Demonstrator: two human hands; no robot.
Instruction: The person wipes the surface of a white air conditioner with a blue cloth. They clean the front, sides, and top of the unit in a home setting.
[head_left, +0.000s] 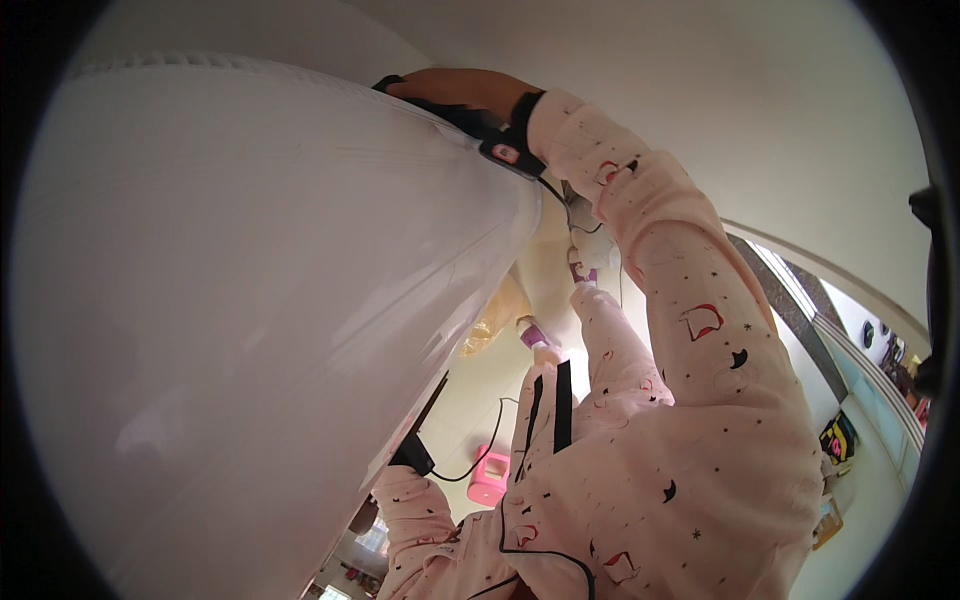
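A broad white surface (247, 285) with a glossy, film-like cover fills the left half of the head view. Its far edge looks ribbed or lace-like, and a rounded corner points toward my legs. My right hand (465, 88) lies along the upper edge, back of the hand showing. Its fingertips are hidden, so any grip on the edge cannot be told. Black straps wrap that hand and wrist, with a small black device (510, 154) and a cable. My left hand is out of view behind the surface's lower edge; only its sleeve (412, 491) and a black wrist device (412, 454) show.
A pale wall (810, 97) rises close beyond my right arm. On the floor are a pink plastic stool (489, 476) and a yellowish plastic bag (491, 319). Thin cables hang near my legs. A sliding glass door or window (862, 367) is at the right.
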